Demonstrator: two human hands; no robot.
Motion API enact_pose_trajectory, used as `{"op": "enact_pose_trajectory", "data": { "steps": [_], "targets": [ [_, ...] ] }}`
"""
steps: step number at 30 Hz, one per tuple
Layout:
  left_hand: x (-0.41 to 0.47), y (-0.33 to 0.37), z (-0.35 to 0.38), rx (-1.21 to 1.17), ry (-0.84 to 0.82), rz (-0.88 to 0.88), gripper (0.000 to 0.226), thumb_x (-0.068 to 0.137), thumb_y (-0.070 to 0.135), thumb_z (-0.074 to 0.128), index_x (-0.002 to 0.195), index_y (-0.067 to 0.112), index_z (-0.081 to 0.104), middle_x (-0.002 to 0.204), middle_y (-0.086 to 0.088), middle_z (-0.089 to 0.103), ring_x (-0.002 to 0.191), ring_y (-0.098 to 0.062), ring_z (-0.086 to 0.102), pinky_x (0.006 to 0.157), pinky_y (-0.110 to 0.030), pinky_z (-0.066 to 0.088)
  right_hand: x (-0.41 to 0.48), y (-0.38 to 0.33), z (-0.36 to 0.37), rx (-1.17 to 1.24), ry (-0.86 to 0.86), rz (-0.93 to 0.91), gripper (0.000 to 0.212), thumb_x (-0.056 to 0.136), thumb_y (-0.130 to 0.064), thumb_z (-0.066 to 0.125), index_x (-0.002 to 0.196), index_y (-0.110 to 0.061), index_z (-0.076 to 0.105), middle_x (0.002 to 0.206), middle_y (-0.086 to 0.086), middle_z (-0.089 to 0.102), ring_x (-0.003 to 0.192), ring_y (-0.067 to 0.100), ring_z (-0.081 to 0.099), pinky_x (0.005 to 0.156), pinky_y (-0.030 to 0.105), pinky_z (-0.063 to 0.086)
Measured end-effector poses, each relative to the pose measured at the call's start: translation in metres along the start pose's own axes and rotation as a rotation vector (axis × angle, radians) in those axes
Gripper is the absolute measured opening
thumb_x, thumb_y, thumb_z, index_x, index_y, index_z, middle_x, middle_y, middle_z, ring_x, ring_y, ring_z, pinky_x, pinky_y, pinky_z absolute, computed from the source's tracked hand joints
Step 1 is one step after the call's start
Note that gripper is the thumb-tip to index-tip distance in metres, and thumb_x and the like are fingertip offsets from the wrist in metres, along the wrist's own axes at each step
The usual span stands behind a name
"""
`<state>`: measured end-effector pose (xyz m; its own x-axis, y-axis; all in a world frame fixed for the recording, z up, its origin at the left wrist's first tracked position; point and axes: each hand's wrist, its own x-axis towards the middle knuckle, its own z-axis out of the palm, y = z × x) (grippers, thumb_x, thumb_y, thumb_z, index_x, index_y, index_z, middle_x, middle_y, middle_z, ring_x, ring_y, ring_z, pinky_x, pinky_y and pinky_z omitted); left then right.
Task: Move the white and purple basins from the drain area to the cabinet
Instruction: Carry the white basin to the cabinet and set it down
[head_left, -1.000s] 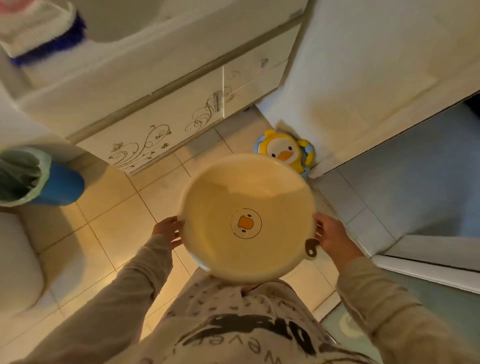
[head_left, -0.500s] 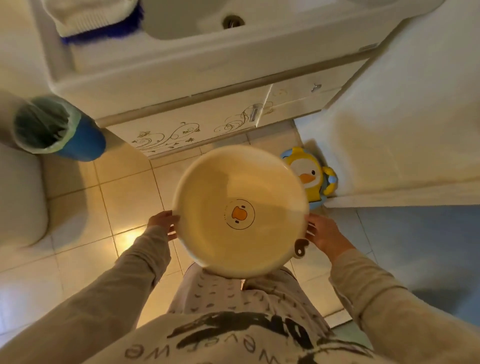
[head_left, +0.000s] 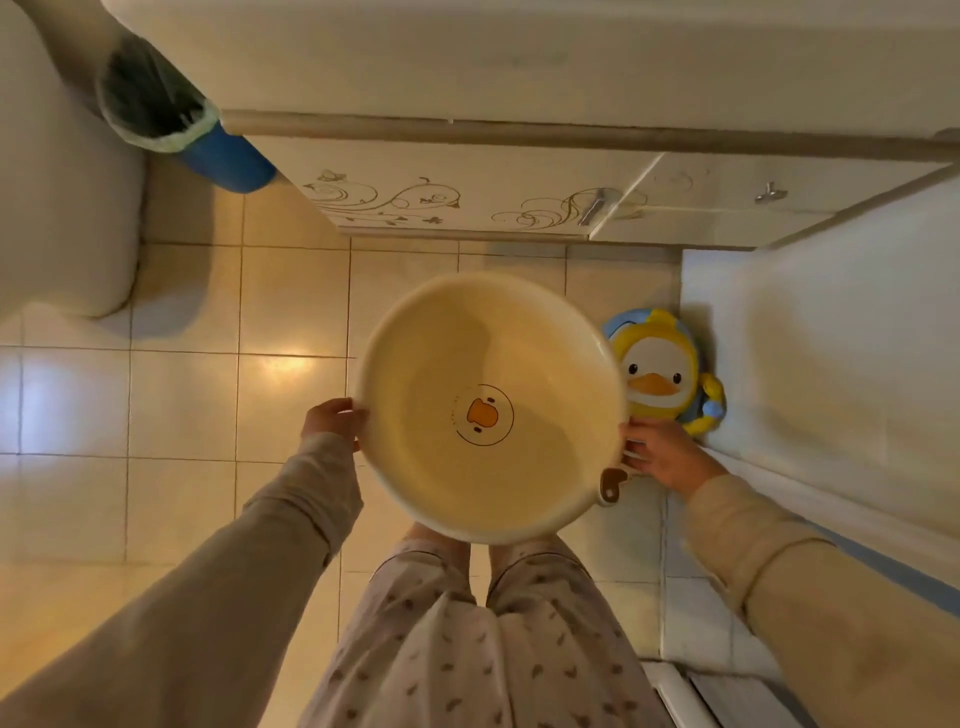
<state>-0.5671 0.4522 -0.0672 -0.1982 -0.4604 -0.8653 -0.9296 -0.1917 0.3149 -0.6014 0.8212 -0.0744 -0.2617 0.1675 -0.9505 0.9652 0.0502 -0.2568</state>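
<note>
Both hands, left (head_left: 332, 422) and right (head_left: 667, 457), each close their grip on opposite rims of the white basin (head_left: 441, 499), held level above the floor (head_left: 182, 405) before the cabinet (head_left: 467, 192).

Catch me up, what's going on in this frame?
A person stands on the tiled bathroom floor holding a white basin level in both hands: left hand on one side of the rim, right hand on the opposite side. The basin looks empty, with a duck face printed inside. They face the vanity cabinet, whose doors are shut. A duck-shaped item sits on the floor to the right, a blue bin to the left. No purple basin is in view.
</note>
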Motion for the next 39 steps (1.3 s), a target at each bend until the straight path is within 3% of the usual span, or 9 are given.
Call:
{"op": "enact_pose_trajectory", "data": {
  "steps": [5,11,17,22,24,26,31,34,39],
  "targets": [
    [0.058,-0.021,0.034,0.109,0.005,-0.042,0.040,0.083,0.000,0.055,0.122,0.005,0.059,0.121,-0.026,0.063,0.088,-0.030,0.057,0.093,-0.050,0.051,0.066,0.009,0.014,-0.090,0.079,0.036,0.040,0.091,0.000,0.052,0.131,0.002,0.052,0.117,0.022,0.059,0.101,0.030,0.054,0.095,0.046,0.046],
    [0.171,-0.059,0.079,0.309,-0.005,-0.067,0.048,0.084,0.005,0.053,0.132,0.003,0.051,0.132,-0.023,0.056,0.118,-0.040,0.056,0.099,-0.048,0.048,0.177,0.040,0.047,-0.190,0.103,0.046,0.034,0.091,0.000,0.051,0.125,0.004,0.054,0.129,0.025,0.057,0.103,0.032,0.057,0.086,0.042,0.048],
    [0.274,-0.070,0.125,0.231,-0.029,-0.073,0.046,0.084,-0.002,0.053,0.130,-0.002,0.052,0.131,-0.025,0.056,0.114,-0.038,0.056,0.096,-0.051,0.048,0.292,0.046,0.074,-0.183,0.066,0.063,0.030,0.094,0.002,0.046,0.124,0.004,0.051,0.128,0.029,0.054,0.111,0.037,0.054,0.095,0.048,0.044],
    [0.347,-0.035,0.158,0.191,-0.064,0.050,0.042,0.086,-0.002,0.049,0.129,-0.002,0.052,0.128,-0.021,0.057,0.117,-0.038,0.055,0.085,-0.042,0.050,0.381,0.002,0.100,-0.201,0.111,-0.065,0.042,0.093,0.005,0.047,0.134,0.011,0.040,0.112,0.029,0.056,0.090,0.025,0.055,0.081,0.041,0.048],
    [0.368,-0.013,0.171,0.161,-0.103,0.094,0.042,0.087,-0.002,0.049,0.129,-0.001,0.052,0.114,-0.018,0.058,0.099,-0.031,0.059,0.076,-0.040,0.053,0.411,-0.029,0.105,-0.215,0.121,-0.145,0.041,0.093,0.002,0.048,0.134,0.007,0.042,0.091,0.021,0.058,0.069,0.021,0.062,0.055,0.024,0.055],
    [0.385,0.008,0.184,0.164,-0.189,0.152,0.038,0.086,-0.002,0.051,0.124,0.000,0.055,0.099,-0.012,0.061,0.081,-0.025,0.060,0.069,-0.038,0.056,0.435,-0.059,0.104,-0.215,0.136,-0.229,0.037,0.093,-0.001,0.049,0.130,-0.001,0.047,0.080,0.009,0.053,0.073,0.024,0.059,0.043,0.020,0.051],
    [0.423,0.051,0.227,0.125,-0.231,0.357,0.038,0.086,-0.003,0.050,0.122,0.005,0.058,0.102,-0.011,0.063,0.091,-0.028,0.061,0.072,-0.035,0.058,0.494,-0.113,0.094,-0.148,0.214,-0.373,0.047,0.091,-0.002,0.053,0.137,-0.001,0.042,0.114,0.013,0.051,0.106,0.028,0.053,0.092,0.044,0.050],
    [0.441,0.073,0.248,0.053,-0.169,0.433,0.045,0.083,-0.005,0.049,0.127,0.006,0.055,0.104,-0.009,0.061,0.091,-0.024,0.059,0.080,-0.036,0.054,0.515,-0.137,0.100,-0.116,0.196,-0.407,0.048,0.091,-0.004,0.054,0.137,-0.003,0.042,0.127,0.016,0.054,0.117,0.031,0.056,0.091,0.042,0.051],
    [0.448,0.087,0.255,0.035,-0.297,0.438,0.045,0.086,0.005,0.048,0.130,0.013,0.053,0.112,-0.002,0.057,0.102,-0.023,0.054,0.090,-0.039,0.049,0.529,-0.152,0.111,-0.077,0.205,-0.384,0.045,0.093,-0.006,0.052,0.136,-0.006,0.044,0.135,0.017,0.053,0.114,0.029,0.057,0.086,0.039,0.051]
  ]
}}
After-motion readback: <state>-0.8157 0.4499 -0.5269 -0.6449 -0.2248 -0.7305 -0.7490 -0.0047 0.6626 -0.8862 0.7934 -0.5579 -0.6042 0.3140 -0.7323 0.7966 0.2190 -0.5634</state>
